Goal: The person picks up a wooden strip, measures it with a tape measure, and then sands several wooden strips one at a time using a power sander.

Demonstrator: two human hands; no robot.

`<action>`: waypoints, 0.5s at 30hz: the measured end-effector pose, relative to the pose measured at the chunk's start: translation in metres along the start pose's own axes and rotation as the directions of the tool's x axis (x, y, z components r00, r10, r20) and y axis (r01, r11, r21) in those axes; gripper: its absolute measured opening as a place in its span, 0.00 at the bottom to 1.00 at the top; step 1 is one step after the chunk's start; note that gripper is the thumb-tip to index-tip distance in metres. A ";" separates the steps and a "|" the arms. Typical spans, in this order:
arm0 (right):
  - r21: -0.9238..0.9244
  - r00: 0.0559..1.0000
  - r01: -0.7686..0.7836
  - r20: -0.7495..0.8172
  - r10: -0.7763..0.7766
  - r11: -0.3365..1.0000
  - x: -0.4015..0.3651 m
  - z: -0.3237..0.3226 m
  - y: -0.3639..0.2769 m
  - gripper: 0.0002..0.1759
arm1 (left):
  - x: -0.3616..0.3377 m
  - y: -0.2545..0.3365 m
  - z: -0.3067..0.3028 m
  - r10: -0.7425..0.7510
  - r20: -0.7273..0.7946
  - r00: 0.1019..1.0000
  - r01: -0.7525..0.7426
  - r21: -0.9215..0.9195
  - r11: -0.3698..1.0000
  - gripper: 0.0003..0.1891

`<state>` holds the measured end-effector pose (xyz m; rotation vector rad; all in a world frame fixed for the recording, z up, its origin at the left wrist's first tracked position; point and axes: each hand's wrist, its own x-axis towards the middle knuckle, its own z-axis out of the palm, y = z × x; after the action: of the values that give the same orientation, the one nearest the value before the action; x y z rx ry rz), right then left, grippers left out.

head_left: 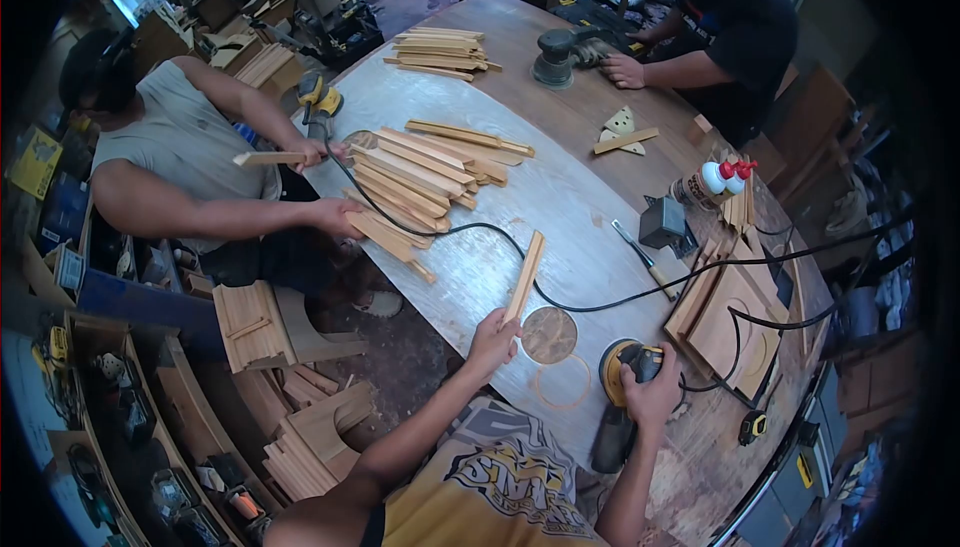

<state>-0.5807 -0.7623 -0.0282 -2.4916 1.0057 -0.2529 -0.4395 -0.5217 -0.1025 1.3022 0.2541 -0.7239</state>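
My left hand is closed round the lower end of a narrow wooden strip, which points up and away over the worktable. My right hand grips a yellow and black sander, its round pad facing left. Between the hands, a dark round patch and a thin ring outline show on the tabletop. A black cable curves past the strip's lower part. Farther off lies a large pile of wooden strips.
At the left a co-worker holds strips; another person stands at the back near a sander. Flat wooden panels, a metal block, white bottles with red caps and a tape measure are at the right.
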 end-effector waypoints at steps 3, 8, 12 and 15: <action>0.000 1.000 0.005 -0.003 -0.005 1.000 0.001 0.002 0.000 0.40 | 0.000 -0.001 -0.001 0.009 0.007 1.000 -0.009 0.007 1.000 0.14; -0.006 1.000 0.018 -0.015 -0.018 1.000 0.000 0.005 0.004 0.40 | -0.007 0.002 0.001 -0.005 -0.018 1.000 0.005 0.024 1.000 0.12; -0.011 1.000 0.026 -0.011 -0.026 1.000 0.002 0.005 0.005 0.40 | -0.007 -0.002 0.001 0.001 0.005 1.000 -0.001 0.003 1.000 0.11; -0.009 0.999 0.032 -0.015 -0.032 0.999 0.001 0.006 0.006 0.40 | -0.010 -0.005 0.002 -0.011 0.024 1.000 0.010 0.017 1.000 0.10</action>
<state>-0.5820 -0.7650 -0.0360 -2.5192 0.9752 -0.2784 -0.4507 -0.5202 -0.1003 1.3080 0.2359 -0.7518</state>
